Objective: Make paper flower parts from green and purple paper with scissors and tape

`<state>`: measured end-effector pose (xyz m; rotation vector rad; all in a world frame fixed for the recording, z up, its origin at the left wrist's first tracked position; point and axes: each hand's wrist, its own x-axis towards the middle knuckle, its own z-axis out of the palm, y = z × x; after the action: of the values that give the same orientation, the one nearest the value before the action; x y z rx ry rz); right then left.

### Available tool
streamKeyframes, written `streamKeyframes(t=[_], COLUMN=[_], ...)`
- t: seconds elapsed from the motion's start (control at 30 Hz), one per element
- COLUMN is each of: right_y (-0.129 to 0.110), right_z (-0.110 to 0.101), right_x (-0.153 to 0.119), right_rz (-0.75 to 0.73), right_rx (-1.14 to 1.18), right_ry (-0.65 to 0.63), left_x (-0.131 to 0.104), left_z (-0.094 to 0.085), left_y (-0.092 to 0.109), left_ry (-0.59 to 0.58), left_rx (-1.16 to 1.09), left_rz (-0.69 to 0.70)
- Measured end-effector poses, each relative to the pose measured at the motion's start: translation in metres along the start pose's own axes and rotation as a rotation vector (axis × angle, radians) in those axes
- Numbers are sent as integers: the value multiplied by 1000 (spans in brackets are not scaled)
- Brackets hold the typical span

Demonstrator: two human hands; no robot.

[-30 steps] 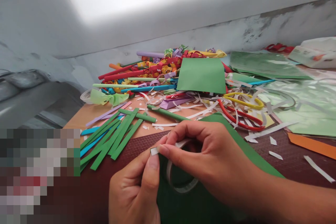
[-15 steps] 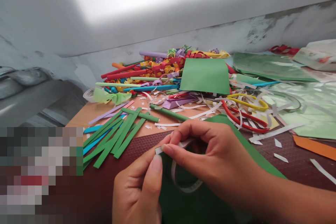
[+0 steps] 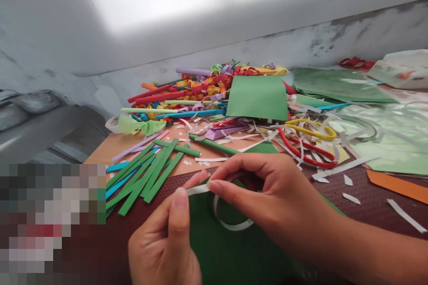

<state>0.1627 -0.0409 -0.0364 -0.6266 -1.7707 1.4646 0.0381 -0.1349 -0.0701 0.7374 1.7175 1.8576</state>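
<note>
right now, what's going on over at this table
A person's left hand pinches a narrow white strip, stretched across to the right hand, which also holds a thin white ring-shaped roll. Whether the two join is hidden by the right hand. A large dark green sheet lies beneath, flat green paper strips lie beyond the left hand, and a multicoloured paper pile sits farther back.

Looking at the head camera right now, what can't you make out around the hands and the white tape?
In the head view:
- White tape: its end, hidden by the left hand's thumb.
- Tape's loop: its upper part, behind the right hand.
- Green sheet below: near edge, cut off by the picture's bottom.
- Green strips: some left ends, hidden by pixelation.
</note>
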Motion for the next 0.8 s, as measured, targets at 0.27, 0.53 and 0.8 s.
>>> streamKeyframes(t=[0.27, 0.53, 0.8], right_y=[4, 7, 4], right_z=[-1, 1, -7], right_x=[-1, -1, 1], right_rz=[-193, -225, -198], right_rx=[-220, -198, -206], right_ry=[153, 168, 112], left_x=[-2, -5, -1], left_z=[4, 5, 1], left_y=[3, 6, 14], left_ry=[52, 74, 129], left_rx=[-25, -112, -70], left_rz=[-12, -78, -146])
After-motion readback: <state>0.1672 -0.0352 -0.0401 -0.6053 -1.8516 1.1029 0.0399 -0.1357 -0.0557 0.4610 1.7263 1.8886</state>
